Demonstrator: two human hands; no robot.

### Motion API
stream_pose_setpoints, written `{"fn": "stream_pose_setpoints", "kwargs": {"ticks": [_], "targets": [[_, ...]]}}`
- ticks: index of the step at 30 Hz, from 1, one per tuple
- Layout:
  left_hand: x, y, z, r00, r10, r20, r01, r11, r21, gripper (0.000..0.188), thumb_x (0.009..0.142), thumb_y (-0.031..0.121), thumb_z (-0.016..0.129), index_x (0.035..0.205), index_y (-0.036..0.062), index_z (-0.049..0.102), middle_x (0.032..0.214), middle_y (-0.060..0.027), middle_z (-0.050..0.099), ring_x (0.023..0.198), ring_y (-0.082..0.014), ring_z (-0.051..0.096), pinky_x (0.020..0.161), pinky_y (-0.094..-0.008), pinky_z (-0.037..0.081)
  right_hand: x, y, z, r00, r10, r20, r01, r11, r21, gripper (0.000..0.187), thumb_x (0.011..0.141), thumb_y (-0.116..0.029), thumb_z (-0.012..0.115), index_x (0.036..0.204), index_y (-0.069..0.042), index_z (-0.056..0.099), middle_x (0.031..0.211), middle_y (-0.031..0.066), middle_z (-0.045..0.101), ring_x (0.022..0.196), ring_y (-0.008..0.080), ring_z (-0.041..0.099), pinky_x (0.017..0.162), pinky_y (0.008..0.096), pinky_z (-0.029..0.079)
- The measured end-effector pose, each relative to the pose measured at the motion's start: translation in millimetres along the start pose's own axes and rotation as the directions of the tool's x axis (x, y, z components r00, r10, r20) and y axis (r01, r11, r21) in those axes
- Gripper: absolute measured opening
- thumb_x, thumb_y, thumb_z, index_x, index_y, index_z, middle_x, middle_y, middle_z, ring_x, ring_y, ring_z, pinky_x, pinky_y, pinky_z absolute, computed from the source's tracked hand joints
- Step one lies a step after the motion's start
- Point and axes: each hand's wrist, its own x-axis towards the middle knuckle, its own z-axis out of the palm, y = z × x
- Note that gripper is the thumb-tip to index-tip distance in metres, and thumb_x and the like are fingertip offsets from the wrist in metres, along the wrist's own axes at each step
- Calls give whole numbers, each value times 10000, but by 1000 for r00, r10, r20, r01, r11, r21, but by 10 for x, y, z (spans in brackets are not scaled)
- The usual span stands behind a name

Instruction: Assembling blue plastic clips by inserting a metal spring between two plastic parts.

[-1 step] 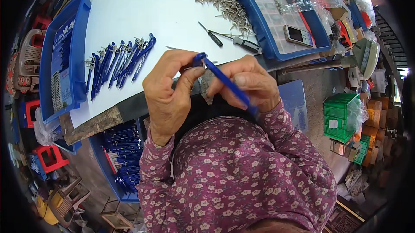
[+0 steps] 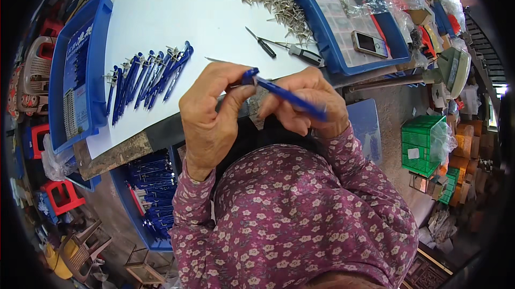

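Observation:
My left hand [image 2: 210,115] pinches the knobbed head of a slim blue plastic stick [image 2: 292,97] between thumb and forefinger. The stick is blurred and slants down to the right, across the front of my right hand [image 2: 308,101]. The fingers of that hand are curled in behind the shaft, and what they grip is hidden. Beyond my left hand, a row of similar blue sticks [image 2: 145,77], several with metal pieces at their heads, lies on the white tabletop [image 2: 161,15]. Small metal pins with round discs [image 2: 276,5] are heaped farther off.
Screwdrivers [image 2: 263,45] lie past my hands. A blue tray [image 2: 335,47] with a mobile phone [image 2: 370,44] stands at the right, another blue tray [image 2: 96,90] at the left. Below the table edge is a bin of blue sticks [image 2: 155,198]. Green crates [image 2: 424,144] stand at the far right.
The free end of the blue stick has swung up and to the right, over my right thumb. My left hand keeps its pinch and has barely shifted.

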Motion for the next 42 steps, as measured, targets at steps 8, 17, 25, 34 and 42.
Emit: {"fn": "stream_pose_setpoints", "kwargs": {"ticks": [8,17,25,34,42], "targets": [[-1,133,-17,977,-17,213,44,991,-124,191,702,-82,622,885,-30,600,822,-88,596,705,-153,571,613,-246,453,-67,-176,77,947,-260,-189,92,783,-615,205,754,-152,674,652,3,587,591,16,533,537,77,469,478,216,332],[-35,166,31,937,-66,344,197,911,-362,179,726,-16,655,894,-56,608,849,-91,595,770,-126,557,686,-220,447,-174,-186,88,960,-207,-188,116,906,-406,289,731,-250,629,663,21,556,594,33,497,542,95,420,494,230,298],[-99,83,55,923,-328,199,381,721,-578,220,775,9,647,984,-41,600,859,-54,621,748,-84,572,683,-186,458,-99,74,1,973,-133,-189,68,947,-315,459,788,-398,591,903,46,559,822,22,503,673,76,437,565,200,321],[-119,-298,101,892,-433,128,401,629,-666,258,779,21,646,1013,-62,575,911,-80,628,779,-96,591,709,-200,479,-22,338,65,928,14,-373,-123,954,-272,169,866,-124,559,925,27,606,750,17,581,564,31,452,477,155,337],[-190,-394,135,868,-476,145,456,646,-612,355,778,5,633,1113,-51,529,931,-74,612,810,-94,572,733,-208,470,58,515,93,858,-104,-502,-78,941,-328,216,886,-180,545,888,26,611,620,-13,530,472,17,407,401,153,289]]}}
